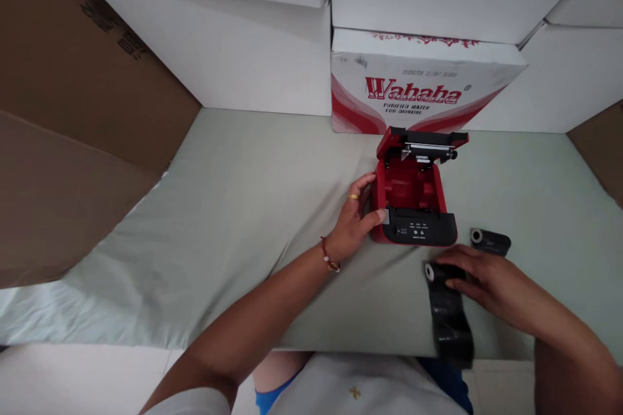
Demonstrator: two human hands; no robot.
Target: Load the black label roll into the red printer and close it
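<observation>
A red label printer (410,189) with a black front panel stands on the table with its lid (423,142) raised, and its red inner compartment shows nothing loaded. My left hand (353,220) grips the printer's left side, thumb on the front corner and fingers along the wall. Below the printer's right front corner, my right hand (474,275) holds a roll of black film (440,273) with a pale core between thumb and fingers. A loose strip hangs from this roll toward the table's near edge. Another black roll (492,242) lies just beyond my right hand.
Behind the printer stands a white and red Wahaha water carton (413,87), with plain white boxes (228,45) beside and above. Brown cardboard boxes flank the left (87,110) and right (601,149). A pale green cloth (253,188) covers the table, its near edge close to my body.
</observation>
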